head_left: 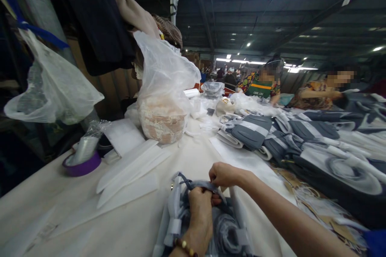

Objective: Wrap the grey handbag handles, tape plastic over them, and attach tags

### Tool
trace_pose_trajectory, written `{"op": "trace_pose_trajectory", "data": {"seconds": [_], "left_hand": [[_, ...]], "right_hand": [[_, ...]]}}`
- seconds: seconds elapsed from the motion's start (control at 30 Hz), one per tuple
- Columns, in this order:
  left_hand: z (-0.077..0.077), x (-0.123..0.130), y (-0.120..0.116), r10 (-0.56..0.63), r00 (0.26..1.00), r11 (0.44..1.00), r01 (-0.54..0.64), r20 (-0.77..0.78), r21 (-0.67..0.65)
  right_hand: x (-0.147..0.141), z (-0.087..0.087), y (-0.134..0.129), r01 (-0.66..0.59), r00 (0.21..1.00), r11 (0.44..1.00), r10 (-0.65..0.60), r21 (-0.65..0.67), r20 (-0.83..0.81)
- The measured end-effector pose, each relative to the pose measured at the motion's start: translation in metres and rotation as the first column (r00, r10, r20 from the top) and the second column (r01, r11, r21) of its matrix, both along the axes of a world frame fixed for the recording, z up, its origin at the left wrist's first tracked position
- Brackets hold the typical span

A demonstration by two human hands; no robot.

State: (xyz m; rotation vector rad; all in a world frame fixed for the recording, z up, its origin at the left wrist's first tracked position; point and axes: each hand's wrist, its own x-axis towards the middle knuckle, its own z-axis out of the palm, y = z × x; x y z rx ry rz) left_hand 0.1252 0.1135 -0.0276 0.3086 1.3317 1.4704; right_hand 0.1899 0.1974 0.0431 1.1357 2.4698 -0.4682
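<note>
A grey-blue handbag stands at the front edge of the table, its parts wrapped in white padding and clear film. A roll of wrapped material sits in it. My left hand, with a beaded bracelet at the wrist, reaches over the bag and has its fingers curled round the grey upper edge. My right hand is closed in a pinch just above the same edge at the far side. What its fingertips hold is hidden. A thin grey strap sticks up left of my hands.
White foam sheets and a purple tape roll lie at left. Behind them stands a plastic bag with a round bundle. Grey bag pieces are piled at right. Two people work across the table.
</note>
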Motion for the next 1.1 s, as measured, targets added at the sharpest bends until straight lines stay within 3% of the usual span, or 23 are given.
{"op": "trace_pose_trajectory", "data": {"seconds": [0.13, 0.27, 0.5, 0.6, 0.73, 0.83, 0.97, 1.1], "left_hand": [[0.003, 0.002, 0.001, -0.017, 0.997, 1.000, 0.016, -0.072, -0.024], [0.011, 0.002, -0.005, -0.033, 0.992, 0.999, 0.031, -0.121, -0.023], [0.014, -0.002, -0.023, -0.021, 0.977, 1.000, 0.024, -0.214, 0.011], [0.018, -0.006, -0.031, -0.015, 0.973, 0.998, 0.029, -0.231, 0.057], [0.024, -0.012, -0.037, -0.039, 0.979, 0.990, 0.065, -0.200, 0.126], [0.025, -0.015, -0.038, -0.073, 0.986, 0.976, 0.101, -0.150, 0.191], [0.023, -0.018, -0.041, -0.127, 0.988, 0.959, 0.144, -0.086, 0.242], [0.020, -0.021, -0.047, -0.174, 0.983, 0.954, 0.184, -0.062, 0.236]], "right_hand": [[0.003, 0.007, -0.003, -0.028, 1.000, 1.000, 0.028, -0.001, 0.010], [0.003, 0.012, -0.011, -0.058, 0.998, 0.989, 0.058, 0.136, 0.011], [0.004, 0.017, -0.027, -0.032, 0.999, 0.881, 0.044, 0.472, -0.013], [0.005, 0.020, -0.032, -0.044, 0.998, 0.851, 0.060, 0.523, -0.012], [0.003, 0.030, -0.045, -0.122, 0.991, 0.878, 0.130, 0.463, 0.015], [-0.005, 0.039, -0.058, -0.107, 0.993, 0.909, 0.120, 0.404, -0.007], [-0.010, 0.043, -0.067, 0.082, 0.992, 0.958, -0.051, 0.276, -0.117], [0.001, 0.032, -0.066, 0.324, 0.908, 0.946, -0.317, -0.021, -0.274]]}}
